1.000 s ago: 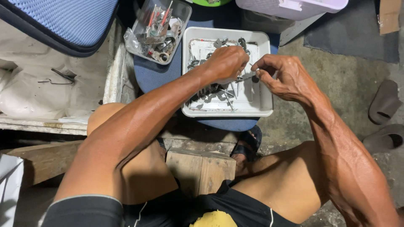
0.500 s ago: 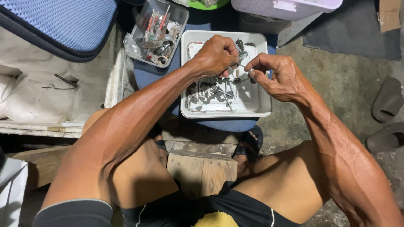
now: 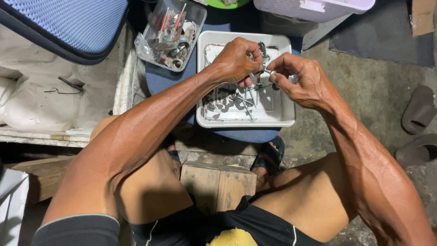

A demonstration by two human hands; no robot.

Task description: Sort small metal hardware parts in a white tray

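a small metal part sits pinched between both hands above the far end of a white tray; its exact shape is too small to tell. the left hand is curled, thumb and fingers closed on the part from the left. the right hand meets it from the right, thumb and forefinger pinching the same piece, so the two hands' fingertips touch.

below them the tray is square, shallow, with rounded corners, and holds a scatter of grey metal bits and thin pins. it rests on a blue cushion.

just left of the tray, also on the cushion, stands a clear plastic box, rectangular, packed with small metal pieces and a few red-handled sticks.

farther left lies a white crumpled sheet with a bent dark wire on it, and a blue mesh pad with a dark edge fills the top left corner. a pale lilac bin sits at the top right.

a wooden block stands between the person's knees. two grey slippers lie on the concrete floor at the right.
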